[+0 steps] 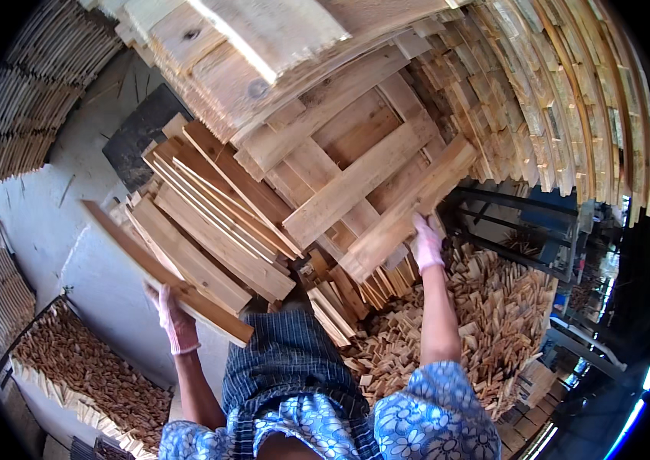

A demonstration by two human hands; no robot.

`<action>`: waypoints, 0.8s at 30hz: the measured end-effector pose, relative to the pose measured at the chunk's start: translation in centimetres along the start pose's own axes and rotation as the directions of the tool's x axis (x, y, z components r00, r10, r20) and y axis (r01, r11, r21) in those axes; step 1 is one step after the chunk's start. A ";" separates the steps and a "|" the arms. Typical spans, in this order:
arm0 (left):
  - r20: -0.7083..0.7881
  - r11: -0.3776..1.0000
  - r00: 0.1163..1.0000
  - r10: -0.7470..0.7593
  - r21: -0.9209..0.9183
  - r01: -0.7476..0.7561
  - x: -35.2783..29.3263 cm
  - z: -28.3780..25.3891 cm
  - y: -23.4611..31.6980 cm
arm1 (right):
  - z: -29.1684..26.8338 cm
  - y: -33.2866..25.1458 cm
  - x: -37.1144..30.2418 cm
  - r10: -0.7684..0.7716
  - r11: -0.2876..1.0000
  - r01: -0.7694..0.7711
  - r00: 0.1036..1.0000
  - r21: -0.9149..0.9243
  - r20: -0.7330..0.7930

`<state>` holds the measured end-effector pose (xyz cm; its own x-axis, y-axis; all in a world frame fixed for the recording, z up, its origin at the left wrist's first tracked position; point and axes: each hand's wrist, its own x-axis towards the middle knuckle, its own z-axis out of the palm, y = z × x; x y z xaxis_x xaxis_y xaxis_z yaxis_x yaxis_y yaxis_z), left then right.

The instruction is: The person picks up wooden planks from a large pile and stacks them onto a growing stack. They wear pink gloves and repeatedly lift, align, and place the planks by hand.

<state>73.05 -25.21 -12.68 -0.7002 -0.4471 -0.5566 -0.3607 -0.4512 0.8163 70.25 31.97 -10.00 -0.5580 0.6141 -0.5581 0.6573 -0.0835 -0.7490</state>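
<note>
My left hand [172,320], in a pale pink glove, is closed around a long wooden board [162,272] held tilted beside the apron. My right hand [427,244], in the same kind of glove, grips the near edge of another board [411,211]; its thumb shows on the wood, while the other fingers are partly hidden. That board lies along the near side of a crosswise stack of boards [359,176]. Between my hands and farther left, a loose pile of long boards [210,222] leans in a fan.
Small wood offcuts fill a heap [478,314] at the right and a bin [87,353] at the lower left. High layered wood stacks [547,92] rise at the far right, beside a dark metal frame [517,230]. A dark panel [141,138] lies on the grey floor [49,230].
</note>
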 end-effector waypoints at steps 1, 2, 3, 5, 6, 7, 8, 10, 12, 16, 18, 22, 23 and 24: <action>0.022 0.999 0.999 0.048 -0.011 -0.047 -1.1 1.8 2.0 | -1.0 2.2 2.5 0.059 0.961 -0.092 0.989 -0.260 -0.132; 0.051 0.989 0.993 0.102 0.106 -0.107 -2.0 2.9 3.7 | -2.4 6.4 5.8 -0.125 0.899 0.009 0.963 -0.437 -0.237; 0.066 0.957 0.982 0.175 0.224 -0.186 -2.9 3.7 5.6 | -1.5 7.4 7.1 -0.200 0.867 0.035 0.938 -0.497 -0.282; 0.045 0.926 0.977 0.210 0.312 -0.213 -7.2 6.8 9.1 | 2.3 5.3 6.9 -0.235 0.857 0.023 0.906 -0.514 -0.351; 0.091 0.881 0.969 0.231 0.403 -0.248 -9.5 8.2 10.1 | 3.7 3.9 6.3 -0.219 0.850 -0.014 0.900 -0.527 -0.377; 0.139 0.824 0.957 0.253 0.487 -0.289 -11.5 9.0 10.8 | 5.1 2.7 5.8 -0.204 0.842 -0.051 0.892 -0.537 -0.403; 0.303 0.708 0.898 0.318 0.554 -0.438 -12.4 8.9 10.8 | 5.5 2.2 6.0 -0.207 0.796 -0.100 0.882 -0.597 -0.423; 0.558 0.511 0.756 0.342 0.564 -0.648 -13.9 9.4 9.9 | 5.9 2.1 6.3 -0.231 0.723 -0.152 0.866 -0.674 -0.443; 0.759 0.370 0.519 0.394 0.386 -0.845 -14.6 12.2 9.0 | 5.8 3.3 6.5 -0.277 0.674 -0.160 0.850 -0.721 -0.447; 0.878 0.283 0.302 0.373 0.202 -0.938 -13.5 21.1 3.7 | 5.5 3.8 6.8 -0.236 0.671 -0.186 0.864 -0.718 -0.444; 0.925 0.281 0.338 0.173 0.283 -0.917 -11.5 26.3 1.5 | 5.9 2.2 5.9 -0.151 0.706 -0.196 0.897 -0.681 -0.415; 0.892 -0.026 0.436 -0.124 0.436 -0.900 -8.3 38.1 -5.8 | 6.1 2.5 5.6 -0.293 0.781 -0.055 0.848 -0.622 -0.442; 0.881 -0.184 0.430 -0.196 0.398 -0.899 -6.8 39.7 -7.8 | 6.2 2.6 5.6 -0.328 0.770 -0.035 0.835 -0.637 -0.442; 0.890 -0.228 0.424 -0.171 0.383 -0.895 -5.9 40.3 -9.5 | 6.4 2.7 5.7 -0.364 0.757 -0.015 0.820 -0.654 -0.441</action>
<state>55.75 12.83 -10.95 -0.7830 0.5747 -0.2379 0.4734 0.7987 0.3715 65.61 30.26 -17.49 -0.4742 0.8800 -0.0276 0.8368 0.4407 -0.3249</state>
